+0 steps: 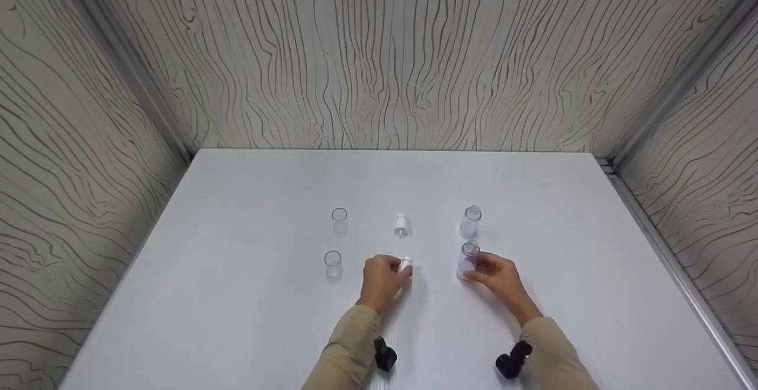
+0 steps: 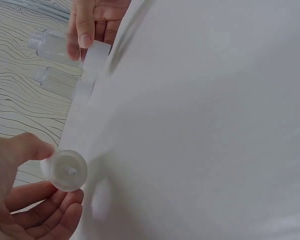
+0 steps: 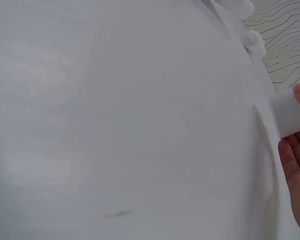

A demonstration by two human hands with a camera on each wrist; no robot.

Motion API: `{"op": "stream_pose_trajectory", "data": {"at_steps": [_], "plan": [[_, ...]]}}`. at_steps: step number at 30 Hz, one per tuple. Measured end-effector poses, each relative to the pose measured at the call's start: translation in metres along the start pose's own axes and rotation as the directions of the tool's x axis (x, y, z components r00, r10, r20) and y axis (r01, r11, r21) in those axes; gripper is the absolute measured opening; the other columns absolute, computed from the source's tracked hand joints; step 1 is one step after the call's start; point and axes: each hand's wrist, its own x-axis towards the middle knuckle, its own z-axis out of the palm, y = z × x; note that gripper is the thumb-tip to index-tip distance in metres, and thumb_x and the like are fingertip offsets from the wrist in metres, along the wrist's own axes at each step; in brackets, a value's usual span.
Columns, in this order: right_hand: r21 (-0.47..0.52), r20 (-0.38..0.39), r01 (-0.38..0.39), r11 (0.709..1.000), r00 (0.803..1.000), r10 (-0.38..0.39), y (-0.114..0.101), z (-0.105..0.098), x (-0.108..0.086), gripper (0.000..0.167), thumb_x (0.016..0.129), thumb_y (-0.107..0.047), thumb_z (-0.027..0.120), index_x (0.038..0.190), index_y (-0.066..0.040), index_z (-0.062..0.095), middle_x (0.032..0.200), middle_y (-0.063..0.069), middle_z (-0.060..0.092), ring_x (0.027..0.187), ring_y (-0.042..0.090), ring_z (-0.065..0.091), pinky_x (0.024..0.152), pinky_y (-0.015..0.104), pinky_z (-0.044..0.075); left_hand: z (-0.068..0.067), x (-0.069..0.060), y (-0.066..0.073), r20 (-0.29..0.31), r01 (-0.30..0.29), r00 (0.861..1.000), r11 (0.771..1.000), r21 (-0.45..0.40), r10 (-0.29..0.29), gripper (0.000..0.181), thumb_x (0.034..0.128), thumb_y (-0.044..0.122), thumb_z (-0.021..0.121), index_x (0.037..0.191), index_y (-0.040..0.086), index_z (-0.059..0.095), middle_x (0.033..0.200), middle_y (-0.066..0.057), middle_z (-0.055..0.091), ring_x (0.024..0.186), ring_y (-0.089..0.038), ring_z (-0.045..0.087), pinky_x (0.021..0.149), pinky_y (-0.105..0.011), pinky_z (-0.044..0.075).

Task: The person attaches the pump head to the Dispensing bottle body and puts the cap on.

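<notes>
Two tan sleeves (image 1: pixel 349 345), a small black device (image 1: pixel 386 357) at each wrist, reach in from the near side over the white surface (image 1: pixel 219 295). Its left edge slants along a wood-patterned wall (image 1: pixel 53 171), and a wide stretch of bare white lies between that edge and two clear cups (image 1: pixel 333 264), set one behind the other and well apart from the edge. Next comes the left hand (image 1: pixel 381 277), its room on either side bounded by the near cup and the near bottle (image 1: pixel 468 261). It is partly closed, thumb and fingertips pinching a white pump (image 1: pixel 407 264), whose round hollow underside faces the left wrist camera; whether the pump touches the surface I cannot tell. A second pump (image 1: pixel 401 224) sits behind, apart from the hand. Farther right, the right hand (image 1: pixel 499 277) has thumb and fingers curved around the white lower part of the near bottle, which is upright; the far bottle (image 1: pixel 471 222) stands just behind. More open white runs right to the edge, beside a metal rail (image 1: pixel 681 278).
</notes>
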Motion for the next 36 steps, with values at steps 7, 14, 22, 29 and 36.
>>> {"op": "stream_pose_trajectory", "data": {"at_steps": [7,14,22,29,36], "plan": [[0.021,0.034,0.036,0.999,0.999,-0.037,-0.004,0.007,0.0,0.048,0.082,-0.011,0.075,0.124,0.005,0.059,0.121,0.02,0.064,0.109,0.022,0.063,0.088,0.013,0.053,-0.001,0.003,-0.005,0.021,0.003,1.0,0.995,-0.095,-0.001,0.028,0.0805,0.016,0.073,0.096,-0.007,0.073,0.083,-0.012,0.072,0.072,-0.01,0.058,0.065,-0.021,0.054],[0.026,0.066,0.057,0.998,0.996,-0.059,-0.009,0.017,0.0,0.046,0.081,-0.01,0.076,0.121,0.005,0.06,0.116,0.019,0.065,0.107,0.024,0.064,0.086,0.013,0.054,-0.003,0.004,-0.007,0.043,0.043,0.998,0.982,-0.184,-0.036,0.025,0.0803,0.015,0.073,0.094,-0.006,0.073,0.083,-0.013,0.072,0.072,-0.01,0.059,0.062,-0.019,0.052],[0.036,0.13,0.06,0.998,0.989,-0.064,-0.016,0.027,0.001,0.052,0.082,-0.016,0.076,0.125,0.005,0.057,0.123,0.021,0.064,0.117,0.03,0.062,0.1,0.029,0.054,-0.007,0.006,-0.006,0.041,0.083,0.996,0.967,-0.24,-0.076,0.023,0.0804,0.016,0.073,0.094,-0.003,0.072,0.085,-0.012,0.071,0.074,-0.011,0.06,0.064,-0.02,0.054],[0.043,0.165,0.078,0.996,0.983,-0.084,-0.02,0.033,0.003,0.049,0.084,-0.018,0.074,0.125,0.004,0.057,0.124,0.022,0.064,0.117,0.031,0.062,0.103,0.033,0.053,-0.01,0.007,-0.006,0.016,0.093,0.996,0.966,-0.243,-0.091,0.023,0.081,0.017,0.072,0.094,-0.002,0.07,0.088,-0.013,0.071,0.078,-0.013,0.062,0.069,-0.025,0.057],[0.065,0.184,0.096,0.993,0.977,-0.107,-0.021,0.04,0.004,0.051,0.083,-0.017,0.075,0.124,0.006,0.058,0.123,0.023,0.064,0.117,0.033,0.062,0.101,0.031,0.054,-0.013,0.009,-0.005,-0.012,0.087,0.996,0.963,-0.254,-0.093,0.025,0.0825,0.018,0.071,0.096,-0.003,0.07,0.091,-0.015,0.072,0.081,-0.016,0.066,0.071,-0.025,0.059]]}}
